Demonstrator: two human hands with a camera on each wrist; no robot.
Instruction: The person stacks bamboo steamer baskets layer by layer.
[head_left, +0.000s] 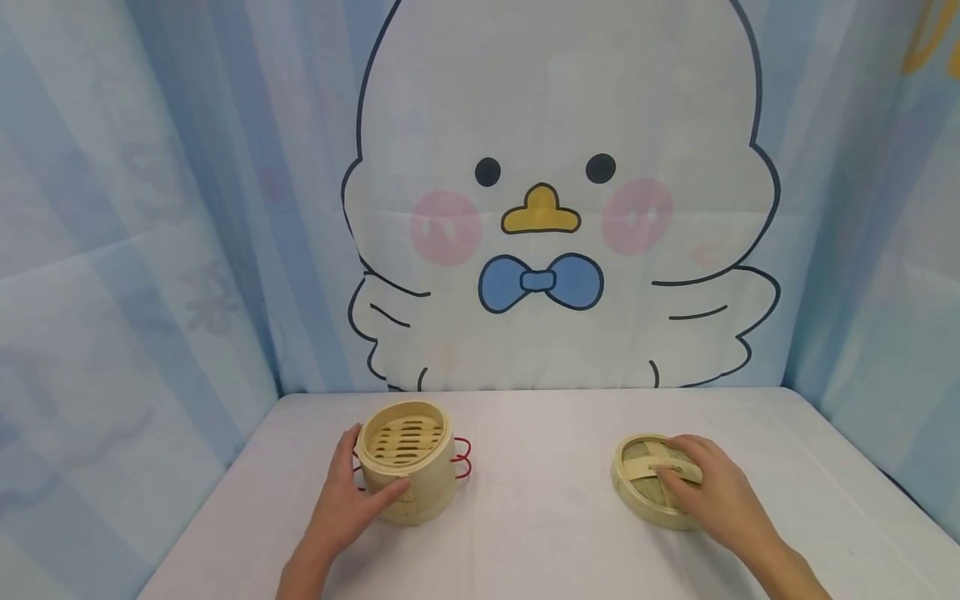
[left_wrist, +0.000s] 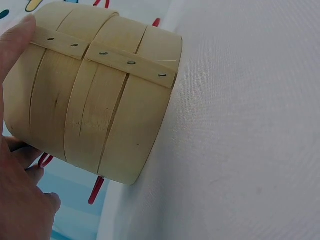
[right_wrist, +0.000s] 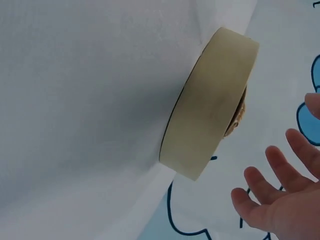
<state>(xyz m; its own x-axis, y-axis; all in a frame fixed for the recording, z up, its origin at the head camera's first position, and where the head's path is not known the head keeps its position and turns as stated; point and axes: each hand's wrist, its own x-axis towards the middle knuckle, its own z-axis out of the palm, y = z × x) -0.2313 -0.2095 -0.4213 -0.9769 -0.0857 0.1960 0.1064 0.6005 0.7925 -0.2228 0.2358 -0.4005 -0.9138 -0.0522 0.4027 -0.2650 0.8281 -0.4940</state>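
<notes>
A small round bamboo steamer (head_left: 427, 492) stands on the table at the left, slatted top uncovered, with red loops (head_left: 462, 458) on its sides. My left hand (head_left: 341, 504) holds it, thumb across the front and fingers round the far left side. In the left wrist view, the stapled bamboo strip (left_wrist: 117, 60) runs down the steamer's wall. The woven bamboo lid (head_left: 637, 496) lies on the table at the right, its strap handle (head_left: 652, 467) upward. Over that lid hovers my right hand (head_left: 712, 492); the right wrist view shows its fingers (right_wrist: 280, 170) spread and apart from the lid.
A white cloth covers the table (head_left: 536, 500), and the steamer and lid stand well apart on it. Behind rises a curtain (head_left: 540, 350) printed with a white cartoon bird; blue-striped cloth (head_left: 112, 292) hangs at both sides.
</notes>
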